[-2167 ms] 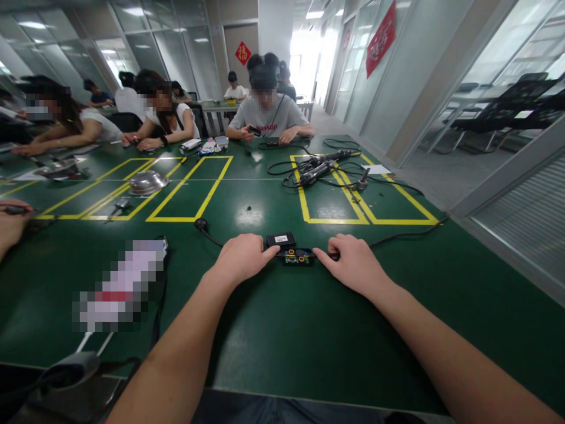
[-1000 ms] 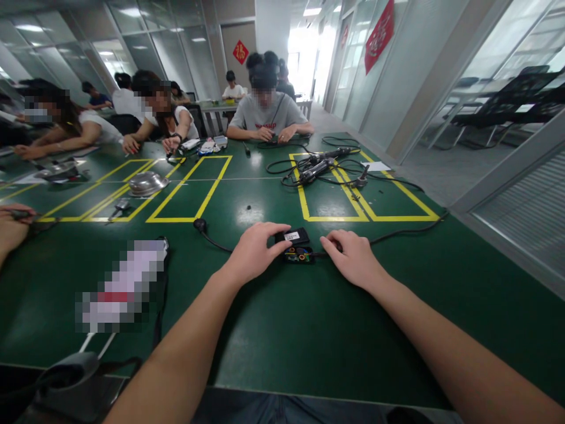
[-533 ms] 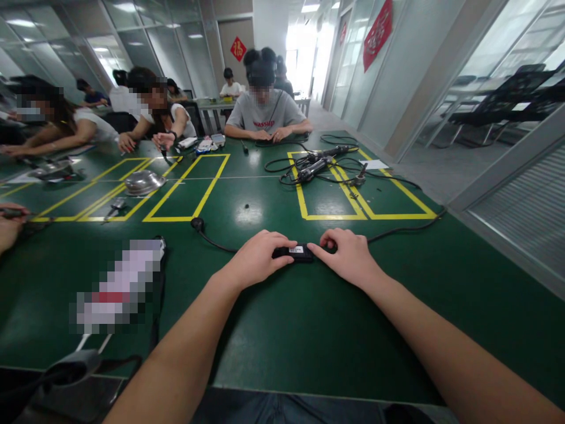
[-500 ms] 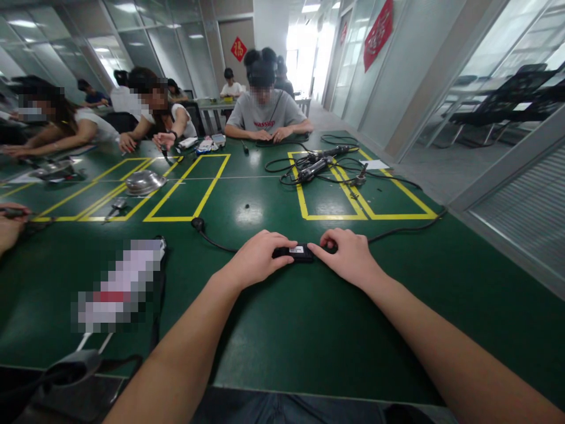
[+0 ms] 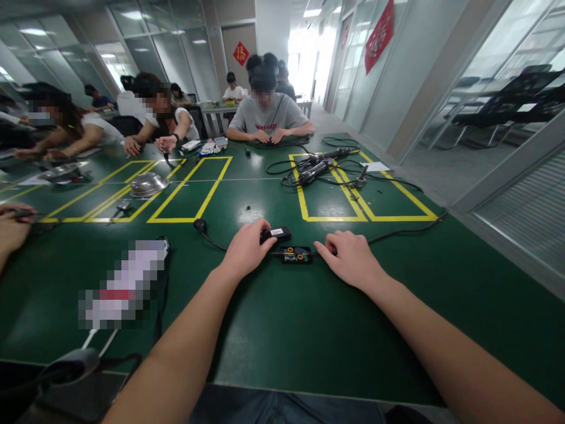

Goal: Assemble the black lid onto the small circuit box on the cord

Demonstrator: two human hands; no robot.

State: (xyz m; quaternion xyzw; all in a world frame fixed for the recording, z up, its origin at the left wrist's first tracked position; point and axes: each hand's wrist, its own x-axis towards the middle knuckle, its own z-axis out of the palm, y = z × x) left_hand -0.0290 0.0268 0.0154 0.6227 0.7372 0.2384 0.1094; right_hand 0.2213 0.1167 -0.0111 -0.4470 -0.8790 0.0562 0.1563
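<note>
In the head view, my left hand (image 5: 247, 247) pinches a black plastic cover (image 5: 279, 234) with a white label, tilted just behind an opened black case (image 5: 295, 255). Inside the case, a small circuit board with round copper-coloured coils and wires shows. My right hand (image 5: 348, 254) is curled round the black cable at the case's right end, its thumb tip close to the case; the fingers partly hide the cable there. From the left end, the cord runs under my left hand to a black plug (image 5: 200, 225). On the right, the black cable (image 5: 406, 230) runs off across the table.
The green table (image 5: 282, 330) bears yellow tape outlines. Black tools with coiled cords (image 5: 315, 171) lie beyond my hands, and a metal bowl (image 5: 149, 184) stands farther left. A blurred-out item (image 5: 128, 282) lies left of my arm. Co-workers sit opposite and left.
The labelled cover has come off the case, lifted up and to the left by my left hand. The circuit board inside is now exposed. My right hand has barely moved.
</note>
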